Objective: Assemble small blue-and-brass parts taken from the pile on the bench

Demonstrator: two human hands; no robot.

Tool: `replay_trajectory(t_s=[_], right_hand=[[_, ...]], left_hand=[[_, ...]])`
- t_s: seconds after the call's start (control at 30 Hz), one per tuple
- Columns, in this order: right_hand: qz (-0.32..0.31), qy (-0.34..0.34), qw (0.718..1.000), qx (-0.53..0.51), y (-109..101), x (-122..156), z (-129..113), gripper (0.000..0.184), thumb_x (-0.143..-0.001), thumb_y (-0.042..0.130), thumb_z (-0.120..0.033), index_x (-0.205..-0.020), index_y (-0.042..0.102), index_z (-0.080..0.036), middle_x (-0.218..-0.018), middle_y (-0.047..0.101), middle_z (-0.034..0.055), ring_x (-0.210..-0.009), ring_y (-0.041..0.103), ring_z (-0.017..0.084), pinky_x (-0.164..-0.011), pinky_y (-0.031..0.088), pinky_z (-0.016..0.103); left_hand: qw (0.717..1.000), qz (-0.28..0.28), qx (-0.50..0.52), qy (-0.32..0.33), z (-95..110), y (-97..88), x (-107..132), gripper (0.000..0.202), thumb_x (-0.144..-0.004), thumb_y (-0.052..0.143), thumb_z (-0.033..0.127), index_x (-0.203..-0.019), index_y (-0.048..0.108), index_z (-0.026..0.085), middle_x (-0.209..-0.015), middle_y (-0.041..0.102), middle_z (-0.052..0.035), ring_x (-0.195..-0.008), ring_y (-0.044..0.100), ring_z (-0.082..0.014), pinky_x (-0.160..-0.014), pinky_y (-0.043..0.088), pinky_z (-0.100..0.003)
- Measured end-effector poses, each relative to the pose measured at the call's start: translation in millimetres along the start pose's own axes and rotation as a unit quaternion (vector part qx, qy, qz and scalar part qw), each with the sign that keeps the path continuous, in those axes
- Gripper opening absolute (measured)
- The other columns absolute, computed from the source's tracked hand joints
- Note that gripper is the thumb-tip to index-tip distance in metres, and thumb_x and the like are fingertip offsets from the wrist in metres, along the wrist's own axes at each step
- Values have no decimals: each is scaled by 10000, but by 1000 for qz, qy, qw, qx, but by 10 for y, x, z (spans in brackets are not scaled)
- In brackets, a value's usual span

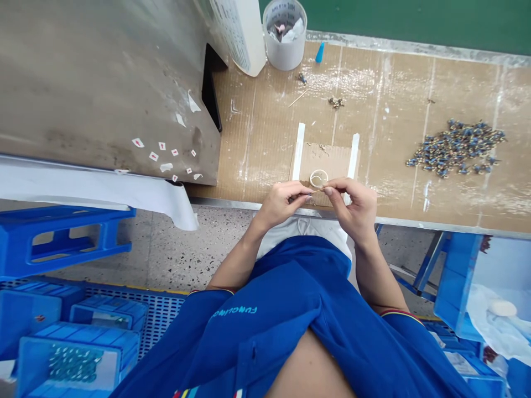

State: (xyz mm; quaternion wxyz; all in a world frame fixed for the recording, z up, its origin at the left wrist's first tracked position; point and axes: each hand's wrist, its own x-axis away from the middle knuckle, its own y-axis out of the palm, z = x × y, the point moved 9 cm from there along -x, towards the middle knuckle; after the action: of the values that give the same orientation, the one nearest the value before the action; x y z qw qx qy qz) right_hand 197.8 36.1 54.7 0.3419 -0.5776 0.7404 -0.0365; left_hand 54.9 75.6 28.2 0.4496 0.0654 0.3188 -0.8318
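Observation:
My left hand is closed in a pinch at the table's front edge, on a tiny dark piece too small to make out. Between the fingertips of my right hand is a thin wooden toothpick, its tip reaching to the left fingertips. Just beyond the fingers, a small round white cap stands on a cardboard pad. White tape strips hold the pad at both sides. A few tiny metal bits lie near its far edge.
On the right lies a pile of small gold-and-blue metal parts; a smaller cluster sits farther back. Another toothpick, a blue cone-shaped tip, a white tub and a bottle are behind. A metal box flanks the left.

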Motion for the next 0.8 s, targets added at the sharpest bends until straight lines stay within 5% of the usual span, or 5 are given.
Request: replay_trajectory(t_s=[0.23,0.37,0.5,0.67,0.8], right_hand=[[61,52,997,-10,-111,-42,244,239,-933,589,-365,-851,699,-170,-841,710,41,-769,652,77,-680,527,206],[36,12,999,17,32,-56,208,234,-947,564,-346,-870,706,-176,-921,694,60,-838,646,79,-690,525,201],[-14,-2,999,34,86,-178,235,284,-948,562,-408,-1087,698,-201,-1074,669,75,-843,633,70,-692,531,199],[-10,27,994,104,-64,-840,733,313,-962,502,-409,-1067,695,-186,-1048,653,85,-820,601,85,-732,524,229],[-30,33,988,148,18,-1443,1192,307,-941,491,-315,-1128,702,-191,-1091,639,99,-880,588,112,-889,536,302]], left_hand=[[1000,11,-3,14,30,-18,-9,115,-934,648,132,-969,736,66,-806,697,-47,-632,575,-56,-577,438,-162],[1000,9,-7,11,21,-16,-3,131,-948,633,156,-975,739,85,-816,699,-47,-648,586,-67,-587,447,-174],[1000,5,-1,-1,-2,-20,6,151,-958,618,177,-993,743,102,-862,720,-60,-704,635,-85,-603,465,-181],[1000,6,24,-18,-41,-36,8,162,-948,615,172,-992,752,97,-916,742,-84,-796,691,-112,-609,484,-176],[999,8,45,-18,-47,-46,14,181,-943,612,173,-1005,761,92,-909,746,-91,-771,693,-113,-618,494,-178]])
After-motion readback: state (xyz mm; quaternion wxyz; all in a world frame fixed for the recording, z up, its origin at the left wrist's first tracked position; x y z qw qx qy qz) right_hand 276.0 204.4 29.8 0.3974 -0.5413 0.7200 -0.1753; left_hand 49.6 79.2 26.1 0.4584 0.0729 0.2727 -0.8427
